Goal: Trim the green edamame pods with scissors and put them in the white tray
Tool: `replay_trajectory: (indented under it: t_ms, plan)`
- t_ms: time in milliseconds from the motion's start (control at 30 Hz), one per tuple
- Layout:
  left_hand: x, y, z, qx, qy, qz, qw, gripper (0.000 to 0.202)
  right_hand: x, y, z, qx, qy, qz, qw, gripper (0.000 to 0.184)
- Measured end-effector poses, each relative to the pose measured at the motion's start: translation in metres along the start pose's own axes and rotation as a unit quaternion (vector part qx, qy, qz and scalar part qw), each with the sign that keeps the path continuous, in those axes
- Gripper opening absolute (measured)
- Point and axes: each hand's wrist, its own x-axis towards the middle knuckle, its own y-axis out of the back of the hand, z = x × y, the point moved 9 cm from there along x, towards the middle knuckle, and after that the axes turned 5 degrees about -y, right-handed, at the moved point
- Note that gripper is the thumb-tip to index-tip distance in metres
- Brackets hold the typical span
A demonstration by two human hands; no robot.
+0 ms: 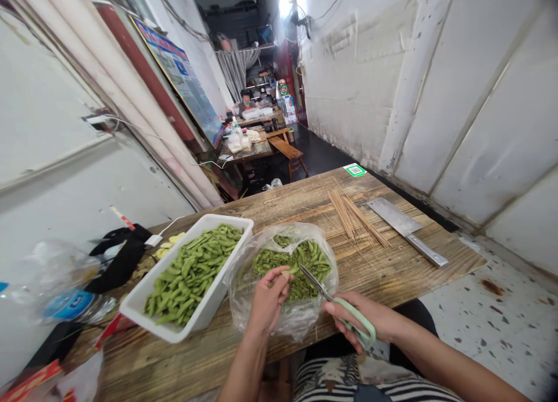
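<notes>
My left hand (271, 294) pinches a green edamame pod (291, 270) between thumb and fingertips. In my right hand (355, 317) is a pair of scissors (360, 316) with pale green handles, its blades pointing at the pod's end. Both hands are over a clear plastic bag (244, 309), which lies open on the wooden table with green pods and small trimmings (311, 256) inside. To the left stands a white rectangular tub (187, 334) filled with edamame pods (192, 274).
A cleaver (394, 216) and a bundle of thin wooden skewers (355, 219) lie on the wooden table (279, 201) to the right. At the left are a plastic bottle (76, 305) and a white charger (153, 239). Another person (246, 98) sits far back.
</notes>
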Motion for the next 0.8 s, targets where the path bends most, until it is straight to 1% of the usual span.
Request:
replay_trajectory:
  t_ms: [100, 367, 467, 633, 800]
  plan:
    - [-0.001, 0.003, 0.003, 0.020, -0.016, 0.022, 0.999, 0.041, -0.002, -0.001, -0.001, -0.002, -0.004, -0.003, 1.000, 0.046]
    - [-0.008, -0.007, -0.004, 0.070, 0.000, -0.008, 0.998, 0.041, -0.001, -0.003, -0.005, 0.014, 0.007, -0.006, 1.000, 0.043]
    - [-0.009, -0.009, -0.005, 0.052, 0.004, -0.008, 0.999, 0.042, 0.002, -0.002, -0.003, 0.014, 0.012, 0.002, 1.000, 0.041]
    - [-0.009, -0.011, -0.005, -0.026, 0.015, -0.008, 1.000, 0.042, 0.005, -0.003, 0.001, 0.007, -0.007, 0.008, 1.000, 0.042]
    - [-0.010, -0.011, -0.007, -0.031, 0.041, -0.018, 0.999, 0.042, 0.005, 0.000, -0.007, -0.012, 0.019, 0.022, 1.000, 0.042]
